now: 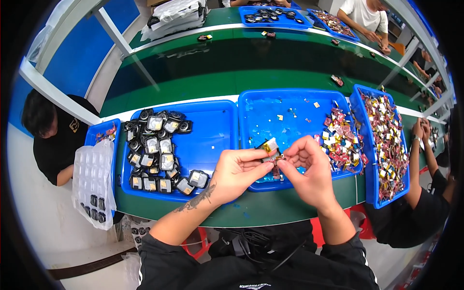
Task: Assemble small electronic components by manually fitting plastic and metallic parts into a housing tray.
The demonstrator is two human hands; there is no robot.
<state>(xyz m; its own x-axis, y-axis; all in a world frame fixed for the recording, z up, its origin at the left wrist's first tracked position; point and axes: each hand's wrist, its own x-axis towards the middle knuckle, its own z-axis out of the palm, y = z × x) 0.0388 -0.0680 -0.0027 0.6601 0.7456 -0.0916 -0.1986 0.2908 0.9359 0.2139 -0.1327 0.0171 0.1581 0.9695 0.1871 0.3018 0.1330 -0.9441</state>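
Observation:
Over the front of the middle blue tray (290, 93), my two hands meet at a small red circuit board (275, 162) with a silver and yellow battery pouch (270, 145). Thumb and fingers of my left hand (237, 171) pinch the board from the left. My right hand (308, 164) closes on its right side with the thumb and fingertip, the other fingers curled. Fine details between the fingertips are hidden. Right of my right hand, a heap of similar red boards with battery pouches (340, 137) lies in the same tray.
Left stands a blue tray (212, 108) with black device housings (154, 145). A blue tray (369, 193) heaped with boards stands right. Behind runs a green conveyor belt (217, 60) with a few parts. People sit at both sides. A clear blister tray (94, 174) lies far left.

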